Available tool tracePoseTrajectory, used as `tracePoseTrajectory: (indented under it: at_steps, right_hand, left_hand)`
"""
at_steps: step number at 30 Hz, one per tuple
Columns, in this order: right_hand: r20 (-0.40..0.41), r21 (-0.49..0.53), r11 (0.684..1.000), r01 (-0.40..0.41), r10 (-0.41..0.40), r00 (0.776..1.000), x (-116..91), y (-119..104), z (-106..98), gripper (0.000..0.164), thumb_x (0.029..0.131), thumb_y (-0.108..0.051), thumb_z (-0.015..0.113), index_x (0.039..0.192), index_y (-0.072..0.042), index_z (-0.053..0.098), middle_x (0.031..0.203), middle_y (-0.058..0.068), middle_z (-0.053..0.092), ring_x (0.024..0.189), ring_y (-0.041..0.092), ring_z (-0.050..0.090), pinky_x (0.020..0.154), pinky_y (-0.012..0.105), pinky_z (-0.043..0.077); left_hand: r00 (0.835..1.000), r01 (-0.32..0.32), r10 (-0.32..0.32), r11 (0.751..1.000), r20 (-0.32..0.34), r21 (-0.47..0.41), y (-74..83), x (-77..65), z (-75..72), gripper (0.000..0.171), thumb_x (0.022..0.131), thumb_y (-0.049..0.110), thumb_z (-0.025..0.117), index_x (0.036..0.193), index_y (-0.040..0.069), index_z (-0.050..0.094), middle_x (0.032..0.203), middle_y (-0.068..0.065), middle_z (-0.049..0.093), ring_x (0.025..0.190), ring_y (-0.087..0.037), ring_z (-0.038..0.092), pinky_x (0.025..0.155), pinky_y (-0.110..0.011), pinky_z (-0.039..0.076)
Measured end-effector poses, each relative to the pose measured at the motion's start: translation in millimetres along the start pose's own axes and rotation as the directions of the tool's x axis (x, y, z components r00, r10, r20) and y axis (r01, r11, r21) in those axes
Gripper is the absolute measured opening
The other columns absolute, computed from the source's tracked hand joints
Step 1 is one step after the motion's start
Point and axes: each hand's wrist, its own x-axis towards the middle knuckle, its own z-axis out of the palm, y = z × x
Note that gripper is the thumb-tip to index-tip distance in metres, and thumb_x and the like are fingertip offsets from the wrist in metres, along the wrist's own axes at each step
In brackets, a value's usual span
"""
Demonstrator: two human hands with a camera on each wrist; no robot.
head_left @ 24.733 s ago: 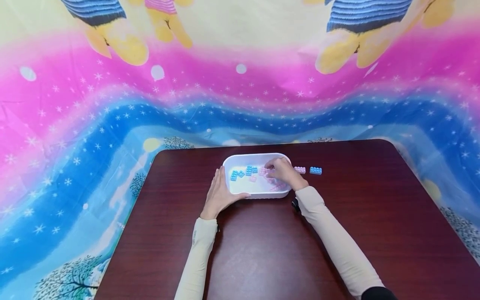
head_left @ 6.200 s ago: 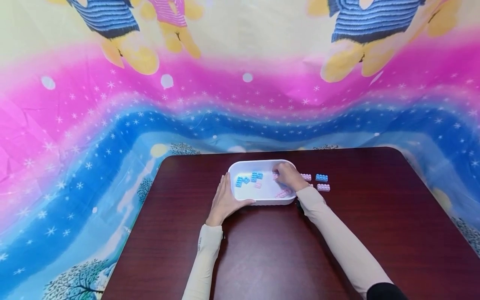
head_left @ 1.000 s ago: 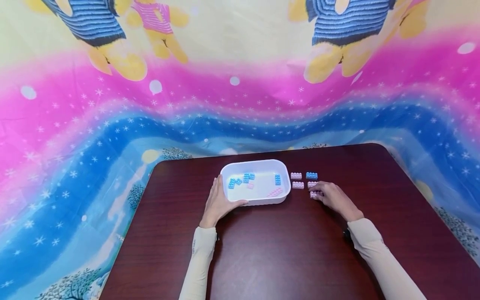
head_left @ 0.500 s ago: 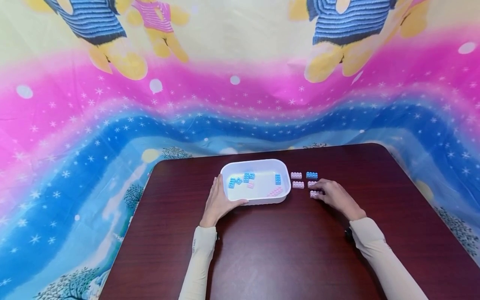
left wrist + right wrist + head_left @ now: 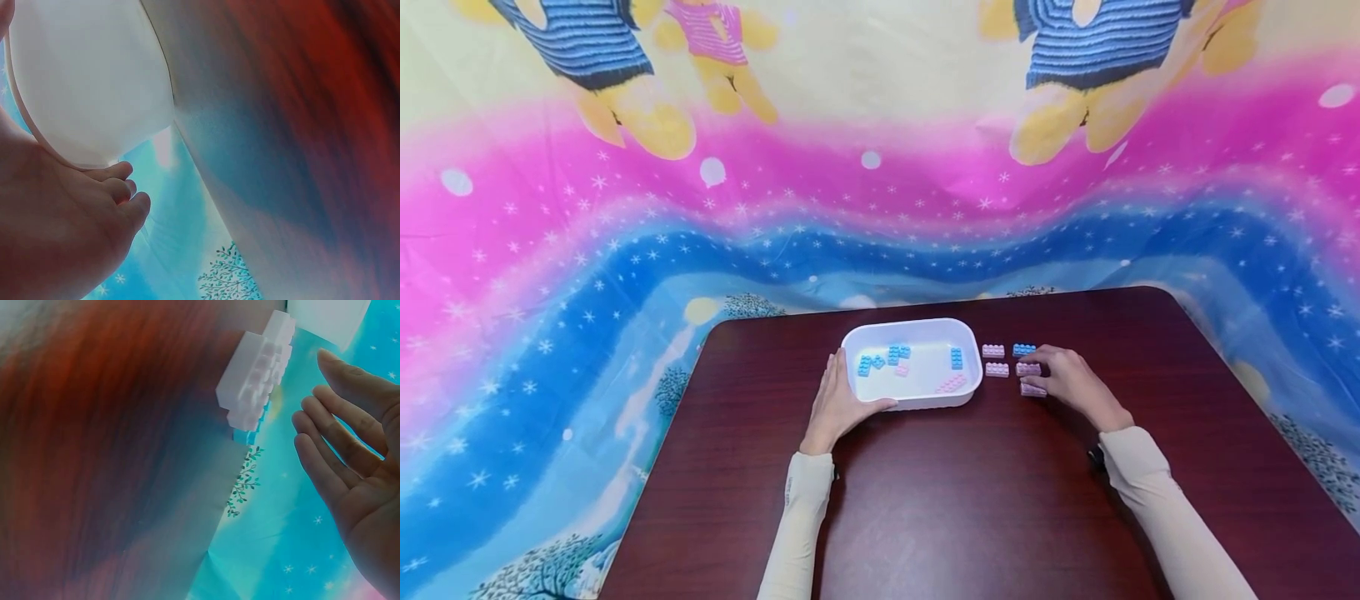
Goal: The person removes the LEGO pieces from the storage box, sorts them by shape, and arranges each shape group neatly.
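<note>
A white plastic tray [image 5: 917, 403] holds several blue toy building bricks [image 5: 957, 358] and pink ones [image 5: 951, 383]. Spread round its left front corner, my left hand [image 5: 838, 404] rests against the tray, thumb along the front wall and fingers along the side. To the tray's right, my right hand [image 5: 1075, 383] hovers by the nearest pink brick [image 5: 1033, 391], overlapping it in the head view. In the right wrist view its fingers [image 5: 331, 425] are loosely extended, apart from the pale pink bricks [image 5: 240, 372].
Behind that brick lie another pink brick [image 5: 1028, 367] and a blue brick [image 5: 1023, 349]. Two more pink bricks stand between them and the tray, one of them a back pink brick [image 5: 993, 351]. The dark wooden table [image 5: 925, 517] meets a printed cloth backdrop [image 5: 880, 208].
Pink bricks have left the tray since the oldest frame, and more lie in rows on the table. My right hand has just let go of the nearest pink brick, rising slightly. My left hand stays put.
</note>
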Motion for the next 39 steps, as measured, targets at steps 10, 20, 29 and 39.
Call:
tracePoseTrajectory:
  at_steps: [10, 20, 29, 39]
  right_hand:
    - [-0.016, 0.075, 0.997, -0.018, 0.020, 1.000, 11.8, -10.5, -2.7, 0.032, 0.091, -0.005, 0.083, 0.119, 0.009, 0.075, 0.116, 0.025, 0.074, 0.105, 0.044, 0.070, 0.092, 0.060, 0.057]
    - [-0.023, 0.115, 0.993, -0.006, 0.009, 1.000, 38.1, -33.3, -3.5, 0.032, 0.094, -0.007, 0.081, 0.123, 0.007, 0.075, 0.120, 0.025, 0.073, 0.109, 0.043, 0.069, 0.093, 0.058, 0.057]
    - [-0.002, 0.164, 0.986, 0.001, -0.001, 1.000, 62.6, -50.4, 6.5, 0.034, 0.093, -0.006, 0.081, 0.124, 0.008, 0.074, 0.120, 0.025, 0.073, 0.112, 0.042, 0.069, 0.095, 0.058, 0.056]
    - [0.028, 0.161, 0.985, 0.054, -0.059, 0.998, 86.0, -67.1, 23.4, 0.033, 0.091, -0.004, 0.083, 0.121, 0.007, 0.076, 0.116, 0.022, 0.075, 0.106, 0.039, 0.070, 0.091, 0.054, 0.057]
  left_hand:
    - [1.000, -0.005, 0.005, 1.000, 0.001, -0.003, -0.5, -1.6, -1.6, 0.139, 0.072, 0.061, 0.092, 0.168, -0.002, 0.013, 0.173, -0.023, 0.020, 0.161, -0.038, 0.016, 0.127, -0.053, 0.024]
    - [1.000, -0.013, 0.013, 1.000, -0.003, -0.004, -1.3, -1.4, -0.1, 0.139, 0.072, 0.062, 0.092, 0.168, -0.001, 0.013, 0.174, -0.021, 0.019, 0.162, -0.036, 0.014, 0.128, -0.052, 0.021]
    - [1.000, -0.022, 0.022, 1.000, -0.009, -0.019, -1.8, -1.7, -1.3, 0.139, 0.072, 0.061, 0.092, 0.169, 0.001, 0.012, 0.174, -0.021, 0.020, 0.161, -0.037, 0.015, 0.126, -0.056, 0.025]
    - [1.000, -0.022, 0.022, 1.000, -0.002, -0.017, -2.8, -1.2, -1.7, 0.138, 0.073, 0.060, 0.092, 0.169, 0.001, 0.012, 0.174, -0.020, 0.019, 0.161, -0.037, 0.014, 0.127, -0.054, 0.023]
